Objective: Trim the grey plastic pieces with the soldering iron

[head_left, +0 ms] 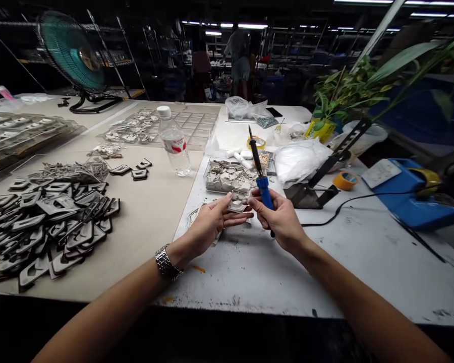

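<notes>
**soldering iron upright in our right hand, small grey piece between our hands**

we hold both forearms out over the counter (pixel 249 275), elbows out of view, wrists angled inward so the hands nearly meet in front of us. our right hand (pixel 280 219) is turned with its knuckles up and to the right, and its fingers (pixel 283 212) are closed around the blue handle of a soldering iron (pixel 265 191), with the dark metal shaft and tip pointing up and away from us. our left hand (pixel 212 224), with a metal link wristwatch (pixel 168 262) on its wrist, reaches across with its fingers (pixel 238 217) stretched out toward the right hand. a small grey piece (pixel 236 204) sits between the two hands, just above those fingers; we cannot tell whether they grip it or only touch it.

just beyond our hands, a clear plastic tray (pixel 210 174) on the counter holds a heap of similar grey pieces. to our left, a tan mat (pixel 147 237) carries scattered dark cut pieces (pixel 56 227) and a water bottle (pixel 174 146). to our right are a black metal stand (pixel 325 171), a white plastic bag (pixel 298 161), a yellow tape roll (pixel 345 180) and a blue unit (pixel 412 199). a fan (pixel 71 55) stands at the far left, a leafy plant (pixel 348 96) at the far right, and two people (pixel 240 58) stand in the background.
</notes>
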Demonstrator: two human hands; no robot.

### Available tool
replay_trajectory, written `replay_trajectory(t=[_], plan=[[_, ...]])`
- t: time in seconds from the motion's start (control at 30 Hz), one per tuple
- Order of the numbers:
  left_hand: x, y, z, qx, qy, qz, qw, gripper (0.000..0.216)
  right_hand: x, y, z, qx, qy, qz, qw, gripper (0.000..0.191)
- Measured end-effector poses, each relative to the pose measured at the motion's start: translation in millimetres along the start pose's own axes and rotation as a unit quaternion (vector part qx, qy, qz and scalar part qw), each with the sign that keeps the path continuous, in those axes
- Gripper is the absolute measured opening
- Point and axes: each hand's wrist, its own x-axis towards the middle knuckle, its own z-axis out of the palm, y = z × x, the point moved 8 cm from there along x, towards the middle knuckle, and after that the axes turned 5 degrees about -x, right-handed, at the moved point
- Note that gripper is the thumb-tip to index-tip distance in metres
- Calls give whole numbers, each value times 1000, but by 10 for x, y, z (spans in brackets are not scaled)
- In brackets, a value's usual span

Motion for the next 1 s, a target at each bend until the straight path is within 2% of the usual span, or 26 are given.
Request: replay_trajectory(t=[0.17, 0.43, 0.6, 1.0], plan=[[-31, -16, 26, -10, -17, 2, 1000, 37, -10, 101, 32, -23, -2, 34, 999, 48], [-30, -30, 6, -26, -24, 8, 999, 37, -37, 63, 57, -78, 7, -8, 997, 42], [-39, -65, 17, -32, -26, 2, 999, 38, -54, 52, 30, -94, 27, -15, 995, 42], [-53, -53, 27, -23, -34, 22, 999, 30, -103, 14, 84, -132, 27, -32, 990, 40]])
